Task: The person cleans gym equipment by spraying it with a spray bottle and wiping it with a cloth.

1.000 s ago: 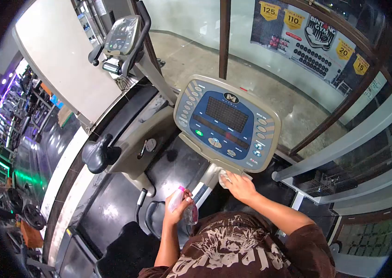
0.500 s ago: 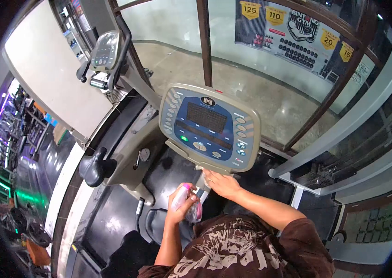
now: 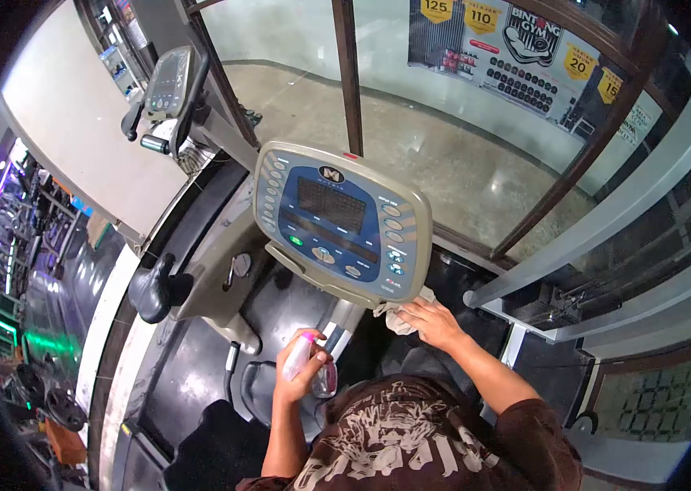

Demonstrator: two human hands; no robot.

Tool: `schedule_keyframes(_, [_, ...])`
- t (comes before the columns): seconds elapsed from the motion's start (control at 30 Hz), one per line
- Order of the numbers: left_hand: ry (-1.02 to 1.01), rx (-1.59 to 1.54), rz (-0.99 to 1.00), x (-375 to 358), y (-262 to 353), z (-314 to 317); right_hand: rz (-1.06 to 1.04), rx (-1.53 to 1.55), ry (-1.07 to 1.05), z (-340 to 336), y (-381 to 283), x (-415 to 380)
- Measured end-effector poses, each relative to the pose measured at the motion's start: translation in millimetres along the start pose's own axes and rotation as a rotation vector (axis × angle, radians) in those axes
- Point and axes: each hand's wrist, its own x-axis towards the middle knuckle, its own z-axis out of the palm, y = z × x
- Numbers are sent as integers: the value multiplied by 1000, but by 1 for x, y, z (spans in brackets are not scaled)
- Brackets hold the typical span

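Observation:
A beige exercise-machine console (image 3: 342, 222) with a blue panel, a dark screen and rows of buttons stands in front of me. My right hand (image 3: 437, 322) presses a crumpled whitish cloth (image 3: 399, 319) against the console's lower right edge. Below and left of the console, my left hand (image 3: 298, 370) is wrapped round a clear spray bottle (image 3: 326, 380) with a pink top. Part of the bottle is hidden behind the fingers and thumb.
A second exercise machine's console (image 3: 171, 82) stands at the upper left. A black bike saddle (image 3: 153, 290) is at the left. Dark window frames (image 3: 348, 82) rise behind the console, and a thick grey metal bar (image 3: 599, 229) slants along the right.
My right hand has slid rightward along the console's lower edge with the cloth, which shows more now. The view has shifted slightly; my left hand still holds the spray bottle.

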Motion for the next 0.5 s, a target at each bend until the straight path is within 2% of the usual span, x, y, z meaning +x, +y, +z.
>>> schedule_keyframes(0.03, [15,39,28,-3,0,-1,6,37,13,-2,7,-2])
schedule_keyframes(0.13, [100,116,-1,-9,10,14,-59,272,350,-8,27,-6])
schedule_keyframes(0.23, [153,150,23,-1,11,36,174,435,598,4,43,5])
schedule_keyframes(0.27, [161,155,44,6,10,45,156,380,635,5,50,12])
schedule_keyframes(0.37, [183,108,26,32,4,72,95,343,491,-12,50,33])
schedule_keyframes(0.5, [233,167,-7,62,15,107,147,443,353,-9,79,51])
